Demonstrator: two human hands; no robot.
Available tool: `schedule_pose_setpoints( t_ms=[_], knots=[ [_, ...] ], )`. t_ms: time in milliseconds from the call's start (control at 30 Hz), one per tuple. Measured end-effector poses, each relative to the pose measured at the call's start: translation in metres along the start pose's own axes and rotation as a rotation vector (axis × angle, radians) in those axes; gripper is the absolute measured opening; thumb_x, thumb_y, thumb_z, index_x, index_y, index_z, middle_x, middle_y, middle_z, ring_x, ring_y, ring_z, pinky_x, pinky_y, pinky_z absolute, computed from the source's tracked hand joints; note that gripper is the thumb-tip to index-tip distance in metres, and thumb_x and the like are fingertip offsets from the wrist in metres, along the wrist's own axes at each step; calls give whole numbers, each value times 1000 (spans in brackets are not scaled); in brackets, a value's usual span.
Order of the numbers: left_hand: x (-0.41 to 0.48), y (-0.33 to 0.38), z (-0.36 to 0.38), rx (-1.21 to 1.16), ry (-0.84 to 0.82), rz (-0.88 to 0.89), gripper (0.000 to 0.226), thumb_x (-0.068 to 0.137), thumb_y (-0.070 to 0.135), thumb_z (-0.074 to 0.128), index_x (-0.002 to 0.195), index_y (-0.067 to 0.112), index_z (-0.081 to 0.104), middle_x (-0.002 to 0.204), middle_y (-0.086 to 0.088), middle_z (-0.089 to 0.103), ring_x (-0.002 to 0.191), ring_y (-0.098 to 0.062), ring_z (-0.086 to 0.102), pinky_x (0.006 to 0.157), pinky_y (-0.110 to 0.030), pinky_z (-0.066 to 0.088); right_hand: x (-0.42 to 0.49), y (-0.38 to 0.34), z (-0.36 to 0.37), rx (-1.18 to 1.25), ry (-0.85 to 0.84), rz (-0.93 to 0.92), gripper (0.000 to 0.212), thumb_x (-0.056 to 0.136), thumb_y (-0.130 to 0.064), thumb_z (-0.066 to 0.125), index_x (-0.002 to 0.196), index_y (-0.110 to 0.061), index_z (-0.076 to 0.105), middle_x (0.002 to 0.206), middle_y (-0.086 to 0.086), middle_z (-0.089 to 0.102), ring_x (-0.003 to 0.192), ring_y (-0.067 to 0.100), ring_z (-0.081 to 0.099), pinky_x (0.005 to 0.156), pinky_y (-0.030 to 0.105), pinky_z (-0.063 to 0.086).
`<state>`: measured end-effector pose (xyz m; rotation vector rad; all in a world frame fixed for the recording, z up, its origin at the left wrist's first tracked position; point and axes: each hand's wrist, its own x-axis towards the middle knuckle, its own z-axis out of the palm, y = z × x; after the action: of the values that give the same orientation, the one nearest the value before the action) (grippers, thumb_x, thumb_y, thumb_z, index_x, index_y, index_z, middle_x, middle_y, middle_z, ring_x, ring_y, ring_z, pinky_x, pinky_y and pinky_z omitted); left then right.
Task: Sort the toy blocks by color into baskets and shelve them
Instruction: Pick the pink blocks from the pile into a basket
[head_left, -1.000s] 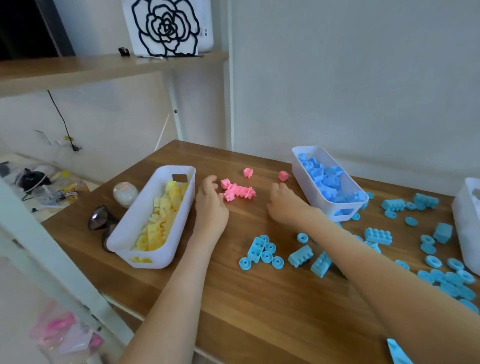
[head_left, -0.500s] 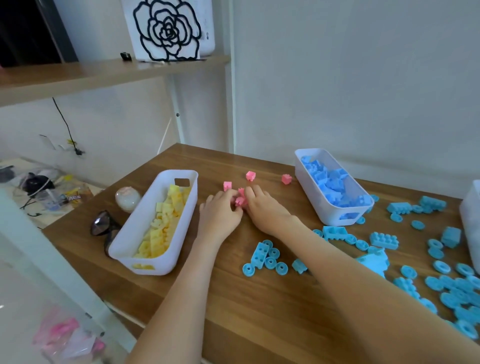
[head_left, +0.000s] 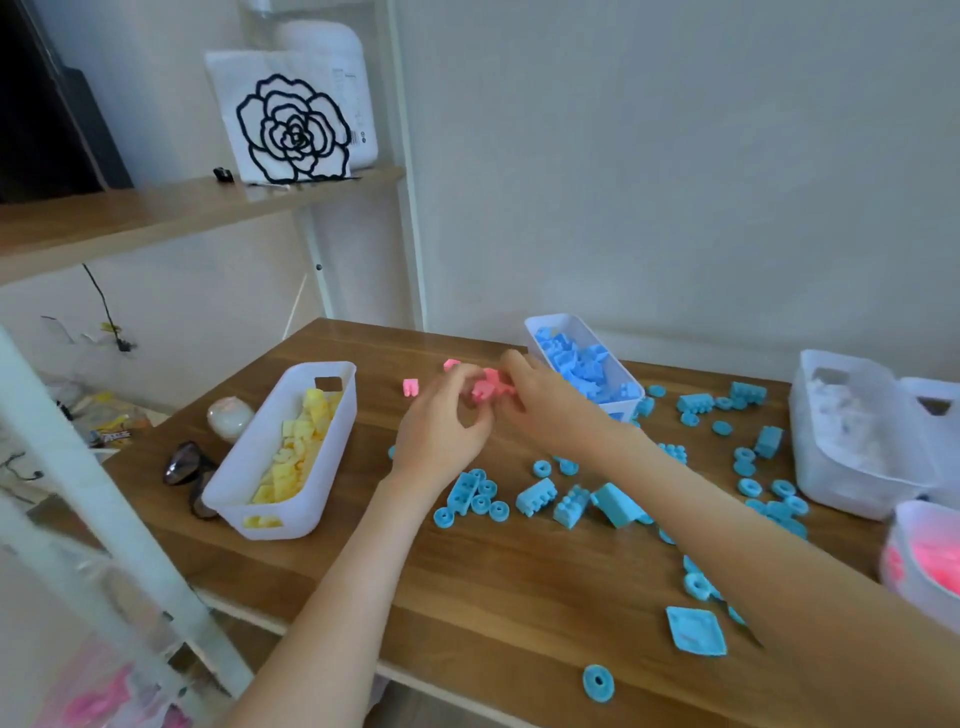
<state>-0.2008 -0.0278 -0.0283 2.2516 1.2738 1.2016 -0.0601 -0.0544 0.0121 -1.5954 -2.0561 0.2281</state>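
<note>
The hands have met: left hand (head_left: 447, 421) and right hand (head_left: 545, 410) now clamp their fingers (head_left: 514, 365) on the pink blocks (head_left: 485, 391), just left of the blue basket (head_left: 551, 318). Gathered, they look ready for the pink basket (head_left: 904, 525), well right of it.

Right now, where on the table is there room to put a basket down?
Bare wood lies between the left arm and right arm near the table edge, and beside the yellow basket. Loose blue blocks crowd the right, from the blue basket to the white basket.
</note>
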Motion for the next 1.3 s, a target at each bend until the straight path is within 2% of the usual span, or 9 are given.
schedule_pose_setpoints(
  t_ms=[133,233,333,500,633,800,900,1133,1300],
  knots=[
    [-8,52,13,-29,-23,105,24,86,27,61,110,26,55,88,17,56,81,-2,51,62,-13,34,-43,16,-50,-101,-33,7,12,95,-19,45,102,-10,48,89,-5,47,76,11,44,65,21,27],
    [-12,89,33,-29,-100,180,19,87,25,58,105,22,55,83,13,53,82,-13,55,62,-24,37,-74,33,-86,-171,-47,50,9,92,-25,50,98,-18,52,80,-8,50,68,9,46,65,23,33],
    [-15,135,61,-40,-113,233,25,87,27,56,110,18,54,94,6,58,90,-17,56,67,-28,38,-113,52,-124,-154,39,163,7,90,-22,56,96,-19,52,68,-14,48,61,1,47,57,13,36],
    [-25,223,108,-175,-187,331,23,87,27,55,108,18,56,99,1,60,89,-20,58,70,-33,44,-195,94,-176,-254,224,286,6,88,-11,54,89,-17,56,66,-5,50,62,14,47,63,19,38],
    [-41,280,140,-247,-379,418,19,90,25,52,108,18,55,91,7,56,81,-13,54,66,-28,40,-266,122,-209,-209,243,470,8,90,-8,50,90,-12,57,67,-7,52,57,13,44,55,10,38],
    [-59,307,183,-299,-765,383,6,87,29,56,91,30,52,72,12,54,72,-14,58,71,-33,49,-336,158,-219,-62,385,648,14,87,-7,50,91,-17,58,77,3,58,67,14,47,61,20,37],
    [-65,309,201,-166,-809,418,11,82,39,55,90,35,50,84,14,58,85,-14,58,81,-36,49,-354,171,-212,-19,352,675,16,89,-5,50,90,-19,57,74,3,54,64,13,43,59,23,34],
    [-60,309,209,-108,-936,460,30,87,23,59,116,22,53,118,3,54,105,-11,53,92,-33,49,-358,181,-200,-116,165,670,19,95,-37,48,104,-24,60,82,-10,61,71,1,53,63,12,38],
    [-62,304,207,-207,-965,454,33,89,13,56,121,21,54,120,3,59,108,-10,55,94,-29,49,-355,184,-195,-263,107,697,34,99,-35,40,98,-13,66,82,11,65,75,23,58,64,25,41]
  ],
)
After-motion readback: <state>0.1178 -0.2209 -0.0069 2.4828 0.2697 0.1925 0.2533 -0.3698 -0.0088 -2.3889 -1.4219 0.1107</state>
